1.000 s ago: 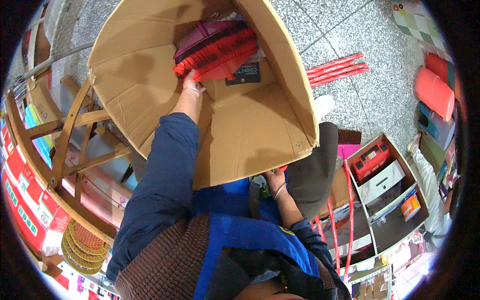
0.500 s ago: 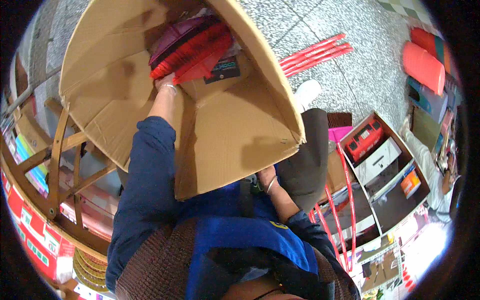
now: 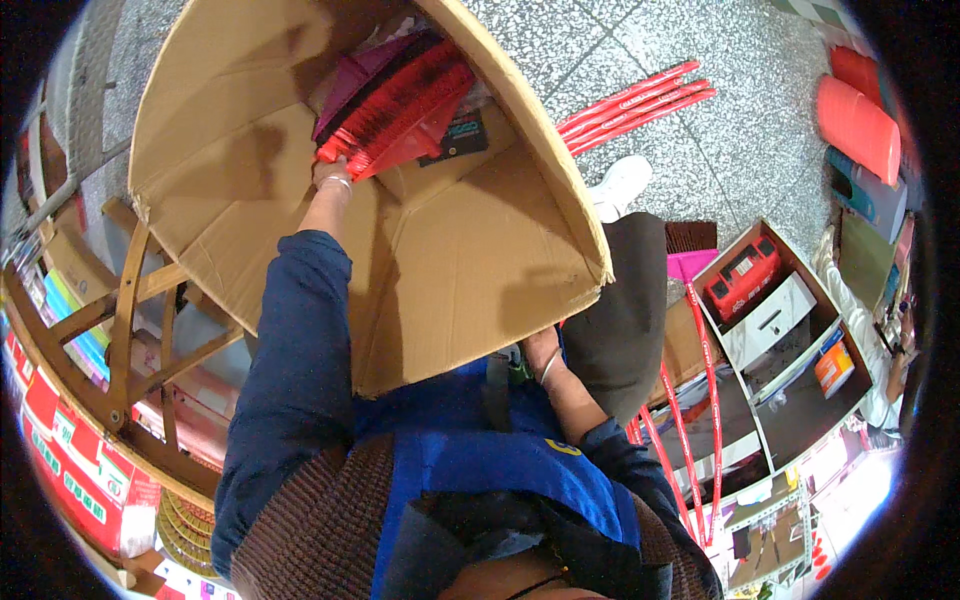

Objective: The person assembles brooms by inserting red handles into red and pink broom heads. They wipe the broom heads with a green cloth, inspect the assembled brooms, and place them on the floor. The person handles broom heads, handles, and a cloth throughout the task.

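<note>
A large open cardboard box point(image 3: 480, 255) is tipped toward me over my lap. My left hand point(image 3: 331, 172) reaches inside, its fingers closed at the lower end of a red broom head point(image 3: 400, 110) with red and black bristles. A purple broom head point(image 3: 362, 75) lies behind it, partly covered. Close to the red one, a dark printed card point(image 3: 458, 136) rests against the cardboard. My right hand point(image 3: 543, 352) is at the box's near lower edge; the cardboard hides most of its fingers.
Red wrapped poles point(image 3: 635, 105) lie on the speckled floor beyond the box. On the right are more red poles point(image 3: 714, 420), a pink broom head point(image 3: 690, 265) and a compartmented case point(image 3: 755, 400) holding a red toolbox point(image 3: 742, 280). A wooden frame point(image 3: 125, 330) stands on the left.
The red broom head has tilted slightly in my left hand, showing more of its dark bristles. My right hand stays at the box's near edge.
</note>
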The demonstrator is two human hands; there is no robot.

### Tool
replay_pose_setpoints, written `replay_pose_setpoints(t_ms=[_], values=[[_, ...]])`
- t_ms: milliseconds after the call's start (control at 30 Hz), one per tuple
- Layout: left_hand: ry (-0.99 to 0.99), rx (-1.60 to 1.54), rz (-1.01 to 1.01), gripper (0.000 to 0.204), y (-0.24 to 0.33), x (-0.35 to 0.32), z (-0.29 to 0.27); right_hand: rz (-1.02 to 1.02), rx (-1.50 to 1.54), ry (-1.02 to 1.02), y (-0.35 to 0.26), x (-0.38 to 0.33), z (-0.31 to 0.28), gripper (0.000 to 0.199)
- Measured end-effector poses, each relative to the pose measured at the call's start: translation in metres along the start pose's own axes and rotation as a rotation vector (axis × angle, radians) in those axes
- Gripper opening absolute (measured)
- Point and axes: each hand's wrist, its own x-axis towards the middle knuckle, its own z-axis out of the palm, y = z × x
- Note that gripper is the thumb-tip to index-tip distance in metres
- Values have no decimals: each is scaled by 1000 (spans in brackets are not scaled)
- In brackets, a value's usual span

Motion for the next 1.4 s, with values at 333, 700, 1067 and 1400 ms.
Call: replay_pose_setpoints(t_ms=[333, 700, 1067, 1400], values=[[-447, -90, -35, 35, -14, -156, -2, 36, 23, 23, 3, 6, -12, 20], [-410, -567, 599, 18, 117, -271, -124, -416, 155, 25, -22, -49, -31, 12], [-647, -1139, 751, 15, 55, -410, -228, -439, 122, -437, -93, -129, 26, 31], [-685, -1195, 880, 19, 32, -501, -255, -925, -655, 179, -89, -118, 95, 76]])
